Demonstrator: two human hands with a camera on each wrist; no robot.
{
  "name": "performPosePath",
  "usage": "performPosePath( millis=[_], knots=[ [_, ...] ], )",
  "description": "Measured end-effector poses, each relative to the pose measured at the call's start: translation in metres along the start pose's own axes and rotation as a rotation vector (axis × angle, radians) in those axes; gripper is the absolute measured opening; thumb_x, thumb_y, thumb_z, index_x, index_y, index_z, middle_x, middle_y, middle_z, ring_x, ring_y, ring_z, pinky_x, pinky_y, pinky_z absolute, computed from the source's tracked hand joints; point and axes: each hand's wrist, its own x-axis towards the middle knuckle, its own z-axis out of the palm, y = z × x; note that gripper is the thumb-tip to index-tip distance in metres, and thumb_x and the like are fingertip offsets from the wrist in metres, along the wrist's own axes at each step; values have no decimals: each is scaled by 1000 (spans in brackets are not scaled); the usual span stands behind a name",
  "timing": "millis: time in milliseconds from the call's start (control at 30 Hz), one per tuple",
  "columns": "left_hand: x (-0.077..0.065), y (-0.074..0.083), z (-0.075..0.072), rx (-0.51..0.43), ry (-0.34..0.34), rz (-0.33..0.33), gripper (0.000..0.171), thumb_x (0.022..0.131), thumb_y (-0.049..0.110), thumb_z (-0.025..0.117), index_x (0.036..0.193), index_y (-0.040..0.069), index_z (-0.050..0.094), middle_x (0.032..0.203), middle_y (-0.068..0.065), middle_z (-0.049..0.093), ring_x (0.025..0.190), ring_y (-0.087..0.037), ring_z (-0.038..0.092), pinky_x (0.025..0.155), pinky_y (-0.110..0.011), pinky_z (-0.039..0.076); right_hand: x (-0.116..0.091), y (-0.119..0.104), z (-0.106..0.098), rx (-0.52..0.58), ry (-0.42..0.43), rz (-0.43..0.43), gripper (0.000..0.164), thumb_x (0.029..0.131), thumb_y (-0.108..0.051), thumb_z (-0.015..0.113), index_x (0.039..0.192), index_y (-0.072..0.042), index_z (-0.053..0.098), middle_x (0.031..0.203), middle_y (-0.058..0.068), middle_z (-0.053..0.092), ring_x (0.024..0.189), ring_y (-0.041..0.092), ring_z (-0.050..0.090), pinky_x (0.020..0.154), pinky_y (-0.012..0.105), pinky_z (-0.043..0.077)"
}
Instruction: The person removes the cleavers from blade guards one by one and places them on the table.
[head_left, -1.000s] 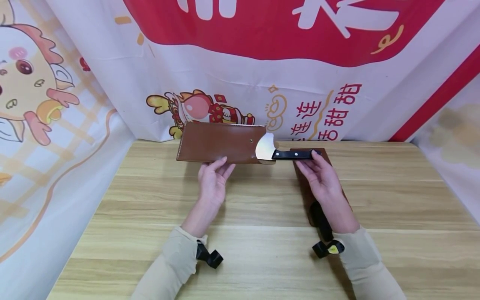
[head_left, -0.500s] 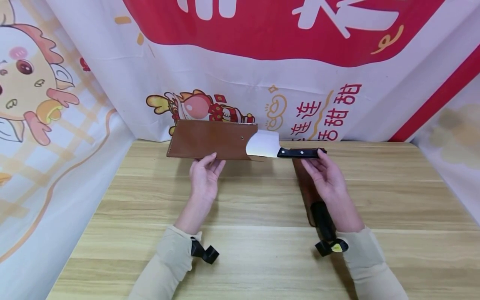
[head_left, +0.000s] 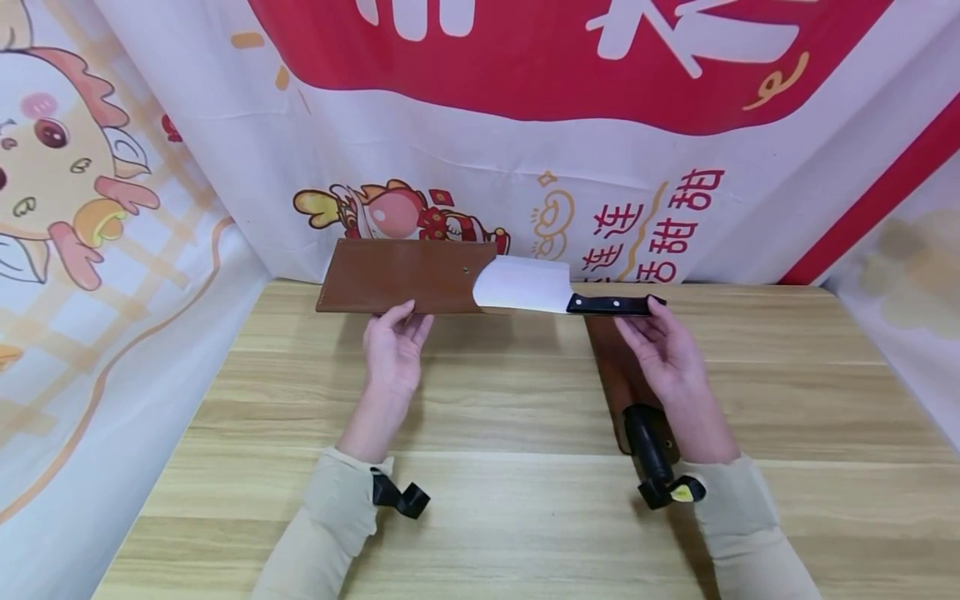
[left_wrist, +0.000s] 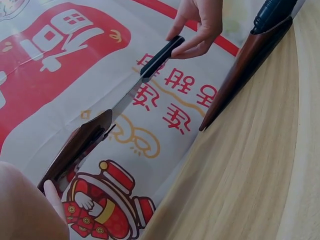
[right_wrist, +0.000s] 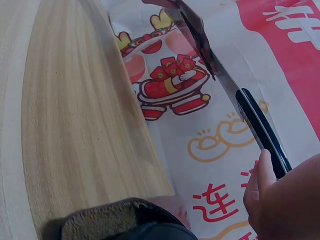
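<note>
A cleaver (head_left: 522,283) is partly out of a brown leather sheath (head_left: 405,275), its pale blade bare between the sheath's curved mouth and the black riveted handle. Both are held up above the far part of the table. My left hand (head_left: 393,352) pinches the sheath's lower edge, thumb in front and fingers behind. At the handle's end, my right hand (head_left: 672,354) grips between thumb and fingers. The left wrist view shows the handle (left_wrist: 162,57) in the right hand's fingertips. In the right wrist view the blade (right_wrist: 227,77) comes out of the sheath edge-on.
A second brown sheath (head_left: 611,358) with a black-handled tool (head_left: 647,442) in it lies on the wooden table (head_left: 480,517), partly under my right forearm. A printed white and red cloth (head_left: 465,150) hangs behind the table's far edge.
My left hand has moved left with the sheath, and my right hand has moved slightly right with the handle. More of the cleaver's blade shows outside the sheath.
</note>
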Motion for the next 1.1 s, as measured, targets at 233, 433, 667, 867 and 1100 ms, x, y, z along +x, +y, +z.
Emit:
performPosePath(
  millis=[233,433,667,867,1100],
  knots=[
    [3,6,-2,-16,17,7,21,99,-7,57,111,7,46,88,-5,61,75,-16,66,72,-26,61,0,-9,-3,29,-17,2,23,99,-2,67,122,-3,63,108,19,70,103,29,71,108,43,45],
    [8,12,-4,-53,20,12,12,100,-9,54,102,2,51,82,-6,63,70,-18,66,68,-26,60,0,-15,-5,40,-26,-8,35,97,-1,70,130,-7,60,112,17,70,104,29,70,105,46,48],
    [13,22,-7,-80,39,21,10,100,-9,55,104,0,52,82,-8,64,72,-19,68,68,-27,61,-1,-22,-9,66,-44,-14,45,97,0,70,138,-10,58,118,16,69,109,28,69,110,44,43],
    [17,29,-10,-107,55,15,14,100,-9,55,107,2,50,84,-8,63,73,-20,68,67,-28,61,-1,-28,-9,58,-12,-21,29,97,-2,70,125,-6,66,115,16,71,106,28,70,108,44,46],
    [17,33,-10,-94,66,0,16,97,-10,60,105,2,52,85,-9,64,73,-21,70,68,-29,62,-3,-33,-9,64,-15,-33,26,98,-3,70,123,-5,65,115,16,71,106,28,70,113,41,39]
  ],
)
